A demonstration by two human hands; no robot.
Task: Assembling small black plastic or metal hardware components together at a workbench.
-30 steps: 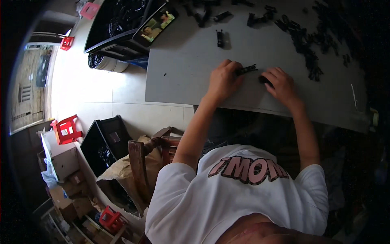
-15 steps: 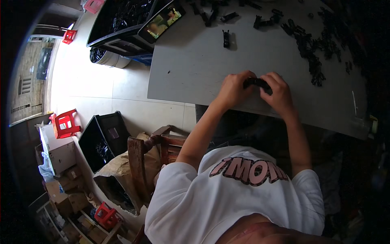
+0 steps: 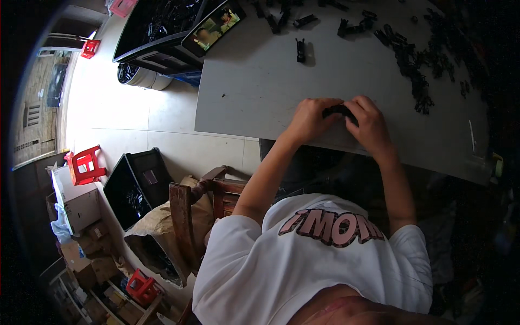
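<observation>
Nearest the lens, a white T-shirt (image 3: pixel 325 260) with pink lettering across the chest, both bare forearms reaching up from it toward the table (image 3: pixel 260 86). To the left of the body, a brown wooden chair (image 3: pixel 187 216) draped with brown paper, and beside that a black crate (image 3: pixel 132 187) on the pale tiled floor (image 3: pixel 124 116). Farther left, a red stool (image 3: pixel 84 165) and stacked cardboard boxes (image 3: pixel 76 206).

At the near edge of the grey table, left hand (image 3: pixel 310 120) and right hand (image 3: pixel 371 124) drawn close together, fingers curled around one small black part (image 3: pixel 337 111) pinched between them. Held just above the tabletop, near the front edge, partly hidden by the fingers; exact shape hard to tell.

Beyond the hands, a lone black piece (image 3: pixel 300 50) standing well apart on bare table. To the right and farther back, a scattered heap of small black parts (image 3: pixel 417 65) trailing toward the far right corner. At the far left corner, a phone (image 3: pixel 215 26) with a lit screen, resting against a black tray (image 3: pixel 157 27) filled with dark parts. Below that tray, on the floor, a round bucket (image 3: pixel 138 76) of dark pieces.
</observation>
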